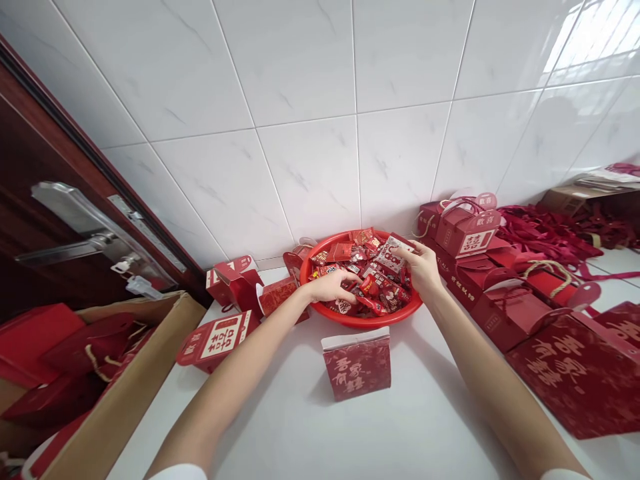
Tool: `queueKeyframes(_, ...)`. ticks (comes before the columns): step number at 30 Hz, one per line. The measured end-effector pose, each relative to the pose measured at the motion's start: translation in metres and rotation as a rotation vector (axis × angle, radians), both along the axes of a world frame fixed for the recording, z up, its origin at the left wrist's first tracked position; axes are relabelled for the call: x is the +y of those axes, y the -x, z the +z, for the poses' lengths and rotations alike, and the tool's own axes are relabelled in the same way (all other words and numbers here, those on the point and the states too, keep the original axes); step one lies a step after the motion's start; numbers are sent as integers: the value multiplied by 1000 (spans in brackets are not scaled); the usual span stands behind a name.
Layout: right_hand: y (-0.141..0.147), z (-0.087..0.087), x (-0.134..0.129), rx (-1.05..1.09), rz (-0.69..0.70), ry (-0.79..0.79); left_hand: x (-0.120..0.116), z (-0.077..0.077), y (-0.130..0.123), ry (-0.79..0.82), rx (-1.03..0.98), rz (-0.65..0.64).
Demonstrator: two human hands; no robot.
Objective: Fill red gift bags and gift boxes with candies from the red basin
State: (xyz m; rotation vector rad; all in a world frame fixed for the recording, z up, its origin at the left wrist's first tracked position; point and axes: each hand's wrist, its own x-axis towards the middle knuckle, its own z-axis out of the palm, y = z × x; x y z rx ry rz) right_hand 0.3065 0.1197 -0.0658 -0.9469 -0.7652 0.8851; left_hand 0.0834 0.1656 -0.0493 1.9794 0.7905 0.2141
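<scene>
A round red plastic basin [367, 322] full of wrapped sweets [393, 293] sits against the tiled wall. My left hand [333, 287] reaches over its left side, thumb and fingers apart just beside a shiny red sweet [369, 287]; nothing shows in its grasp. At the right of the basin, my right hand [423, 267] pinches a white and red printed snack packet [393, 255] between thumb and fingers, above the other sweets. Between my forearms a dark red gift box [357, 367] with gold characters stands upright, its top flap up.
Red gift boxes [223, 340] stand left of the basin. More boxes [500, 313] are lined up and stacked at right, with red ribbons [545, 240] behind. An open cardboard carton [115, 393] of red boxes is at lower left, near a door handle [70, 247].
</scene>
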Motion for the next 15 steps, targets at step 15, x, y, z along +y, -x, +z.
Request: queueKeyframes(15, 2, 5, 0, 39, 38, 26, -5, 49, 34, -311, 491, -26)
